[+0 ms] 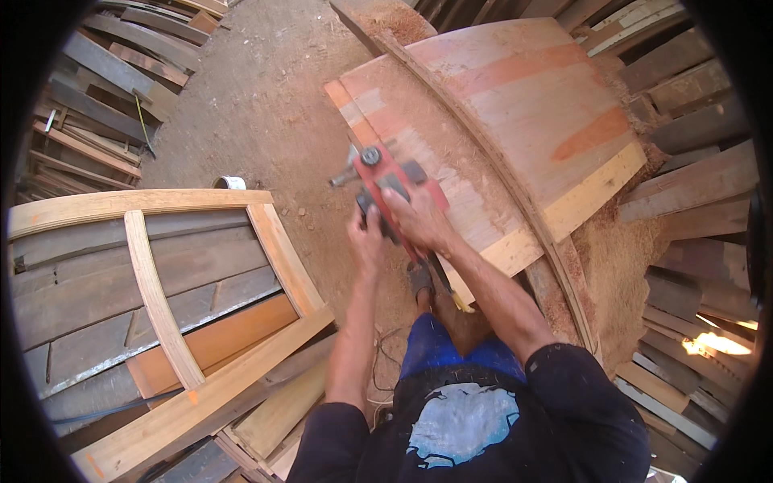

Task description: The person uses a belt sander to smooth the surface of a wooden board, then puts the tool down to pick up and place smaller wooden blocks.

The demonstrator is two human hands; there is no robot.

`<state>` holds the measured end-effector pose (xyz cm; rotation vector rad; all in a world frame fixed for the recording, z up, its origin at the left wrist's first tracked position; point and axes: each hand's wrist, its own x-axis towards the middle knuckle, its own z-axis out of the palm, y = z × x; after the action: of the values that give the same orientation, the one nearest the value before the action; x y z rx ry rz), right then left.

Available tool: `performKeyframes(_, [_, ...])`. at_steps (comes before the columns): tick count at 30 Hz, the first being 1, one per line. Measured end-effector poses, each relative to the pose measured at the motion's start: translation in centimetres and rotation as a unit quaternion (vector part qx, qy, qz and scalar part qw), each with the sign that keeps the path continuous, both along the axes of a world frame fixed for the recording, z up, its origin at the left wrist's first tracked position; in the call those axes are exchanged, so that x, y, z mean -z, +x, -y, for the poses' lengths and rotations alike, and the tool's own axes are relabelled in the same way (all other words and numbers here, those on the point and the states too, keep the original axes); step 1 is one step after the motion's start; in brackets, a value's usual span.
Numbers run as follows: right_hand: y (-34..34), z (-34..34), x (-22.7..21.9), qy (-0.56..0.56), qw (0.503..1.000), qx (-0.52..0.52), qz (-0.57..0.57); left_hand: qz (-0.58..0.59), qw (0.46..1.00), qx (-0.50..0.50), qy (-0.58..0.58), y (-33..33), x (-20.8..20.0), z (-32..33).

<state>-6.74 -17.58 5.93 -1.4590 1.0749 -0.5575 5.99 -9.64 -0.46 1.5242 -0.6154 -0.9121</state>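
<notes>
A brown dirt floor (258,113) stretches beyond both hands, with stacked boards (684,185) far off to the right of the right hand and more stacked timber (121,84) well ahead and to the left of the left hand. The right hand (420,217) is wrapped around the upper handle of a red power tool (383,171), which sits just ahead of and between the hands. The left hand (367,235) grips a dark part on the tool's left side, fingers curled. The tool overlaps the near-left edge of a broad wooden panel (515,105) ahead and to the right of the right hand; blur hides whether the two touch. A long wooden strip (488,145) crosses the panel, right of the right hand. Left of the left hand lies a pale wooden frame (153,290), and a small white round object (230,183) rests just beyond it.
</notes>
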Motion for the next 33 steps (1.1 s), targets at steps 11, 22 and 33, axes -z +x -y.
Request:
performKeyframes(11, [0.1,-0.3,-0.8,0.048,0.999,-0.02,0.008,0.02,0.999,0.047,-0.003,0.8,-0.6,-0.8])
performKeyframes(22, [-16.7,-19.7,-0.5,0.13,0.991,-0.035,-0.004,0.06,0.991,0.05,0.112,-15.7,-0.3,-20.8])
performKeyframes(33, [-15.8,-18.6,-0.6,0.097,0.995,-0.024,-0.017,-0.026,0.993,0.048,0.104,-15.1,-1.6,-18.9])
